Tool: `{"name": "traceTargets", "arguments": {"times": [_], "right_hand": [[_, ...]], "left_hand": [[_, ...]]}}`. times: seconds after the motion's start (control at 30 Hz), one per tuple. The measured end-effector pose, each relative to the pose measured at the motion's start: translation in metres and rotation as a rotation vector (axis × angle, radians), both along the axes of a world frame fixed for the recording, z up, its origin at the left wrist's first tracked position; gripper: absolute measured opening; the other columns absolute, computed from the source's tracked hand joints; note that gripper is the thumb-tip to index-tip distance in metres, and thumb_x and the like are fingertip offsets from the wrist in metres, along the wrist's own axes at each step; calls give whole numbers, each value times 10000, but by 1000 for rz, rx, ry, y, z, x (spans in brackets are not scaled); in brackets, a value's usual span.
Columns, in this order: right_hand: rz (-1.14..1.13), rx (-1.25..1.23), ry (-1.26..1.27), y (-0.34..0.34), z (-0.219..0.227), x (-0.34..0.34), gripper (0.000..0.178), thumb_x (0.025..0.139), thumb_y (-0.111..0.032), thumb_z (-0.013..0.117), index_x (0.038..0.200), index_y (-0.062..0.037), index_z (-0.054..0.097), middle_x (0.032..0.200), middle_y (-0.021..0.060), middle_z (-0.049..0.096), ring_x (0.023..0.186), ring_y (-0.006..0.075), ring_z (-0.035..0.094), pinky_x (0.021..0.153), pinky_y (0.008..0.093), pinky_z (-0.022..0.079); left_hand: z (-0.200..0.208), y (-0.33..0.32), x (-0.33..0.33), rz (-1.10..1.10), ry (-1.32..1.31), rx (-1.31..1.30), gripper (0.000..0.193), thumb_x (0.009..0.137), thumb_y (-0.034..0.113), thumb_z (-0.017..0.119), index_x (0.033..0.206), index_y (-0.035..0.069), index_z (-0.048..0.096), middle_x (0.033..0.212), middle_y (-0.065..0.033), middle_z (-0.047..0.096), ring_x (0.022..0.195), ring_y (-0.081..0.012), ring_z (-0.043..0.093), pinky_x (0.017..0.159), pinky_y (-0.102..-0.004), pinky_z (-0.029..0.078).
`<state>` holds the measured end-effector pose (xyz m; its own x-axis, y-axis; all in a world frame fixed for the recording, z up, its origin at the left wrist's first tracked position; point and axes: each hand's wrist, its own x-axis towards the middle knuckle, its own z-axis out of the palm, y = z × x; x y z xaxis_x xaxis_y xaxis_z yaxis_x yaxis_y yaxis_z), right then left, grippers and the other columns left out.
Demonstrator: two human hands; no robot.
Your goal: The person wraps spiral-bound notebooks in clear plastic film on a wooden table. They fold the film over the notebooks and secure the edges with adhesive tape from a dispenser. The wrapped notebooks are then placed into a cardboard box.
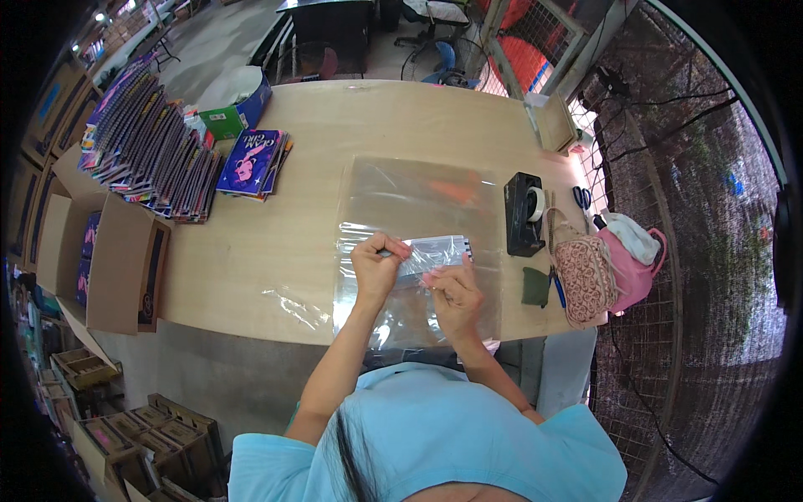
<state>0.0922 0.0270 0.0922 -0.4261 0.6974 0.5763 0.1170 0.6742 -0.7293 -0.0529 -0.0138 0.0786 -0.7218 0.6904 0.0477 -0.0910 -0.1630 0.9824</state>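
Over the middle of the table's near half, my left hand (pixel 378 266) and my right hand (pixel 456 299) hold a small flat white pack in clear plastic (pixel 437 248). Dark marks show along its right end. The left fingers are closed in a pinch at the pack's left end. My right thumb and fingers pinch its lower edge; what exactly lies between them is partly hidden. Beneath both hands a large clear plastic sheet or bag (pixel 418 188) lies flat, with shiny creases toward the near edge.
Stacked spiral notebooks (pixel 155 151), a smaller notebook pile (pixel 251 165) and an open carton (pixel 125 263) occupy the left. A plastic scrap (pixel 297 308) lies nearby. Rightward are a black tape dispenser (pixel 520 222), scissors (pixel 582 198), a green pad (pixel 534 286) and a patterned pouch (pixel 583 276).
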Motion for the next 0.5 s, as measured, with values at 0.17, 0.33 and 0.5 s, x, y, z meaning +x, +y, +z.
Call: {"name": "traceTargets", "arguments": {"times": [0.17, 0.33, 0.5], "right_hand": [[67, 155, -55, 4, -27, 11, 203, 685, 2, 735, 825, -146, 729, 810, 1, 642, 869, 179, 619, 1080, 479, 301], [159, 298, -80, 15, -36, 19, 235, 681, -19, 735, 892, -124, 735, 886, 14, 643, 931, 183, 612, 1091, 466, 290], [166, 659, -179, 33, -51, 21, 293, 738, -78, 688, 1026, -126, 714, 1096, 18, 604, 1032, 191, 580, 1109, 468, 261]], "left_hand": [[-1, -16, -29, -391, 194, -32, 267, 671, -62, 703, 929, -8, 667, 1000, -121, 662, 946, -217, 623, 854, -323, 477], [35, -45, -40, -657, 818, -134, 625, 668, 72, 771, 1258, 194, 603, 1329, -153, 491, 1192, -328, 511, 956, -399, 452], [42, -21, -49, -641, 702, -270, 690, 656, 314, 804, 1296, 219, 567, 1161, -150, 582, 1035, -323, 588, 867, -394, 485]]}}
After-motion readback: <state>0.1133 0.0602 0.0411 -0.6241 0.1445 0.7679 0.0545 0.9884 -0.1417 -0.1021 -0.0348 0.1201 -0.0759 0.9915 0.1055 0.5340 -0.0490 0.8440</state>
